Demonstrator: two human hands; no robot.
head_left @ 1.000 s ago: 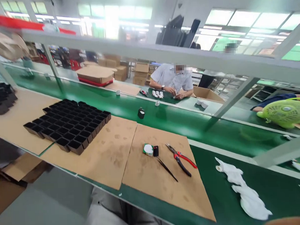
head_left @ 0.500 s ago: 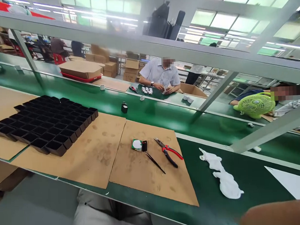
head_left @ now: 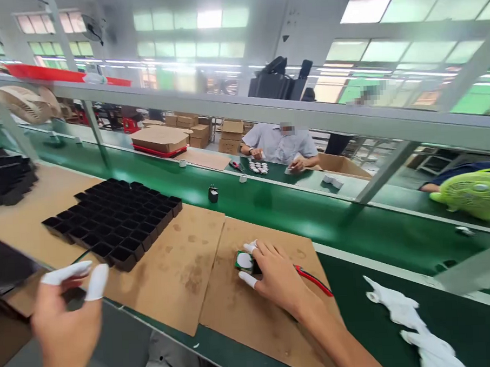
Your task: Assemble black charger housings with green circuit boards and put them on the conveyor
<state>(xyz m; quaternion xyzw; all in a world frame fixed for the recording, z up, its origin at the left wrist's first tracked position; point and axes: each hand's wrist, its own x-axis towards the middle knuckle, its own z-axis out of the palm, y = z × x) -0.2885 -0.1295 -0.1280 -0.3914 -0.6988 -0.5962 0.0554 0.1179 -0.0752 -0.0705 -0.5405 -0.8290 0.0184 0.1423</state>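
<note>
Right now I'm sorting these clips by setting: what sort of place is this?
Most likely a factory assembly line: a long green conveyor belt, a black compartment tray on the bench, and stacked cardboard boxes behind a seated co-worker.

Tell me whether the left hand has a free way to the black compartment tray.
Probably yes. The left hand hovers open just in front of the black compartment tray, with only bare cardboard between them. The right hand is off to the side by the red-handled pliers.

1 head view looks forward and down across the near workbench [head_left: 251, 334].
</note>
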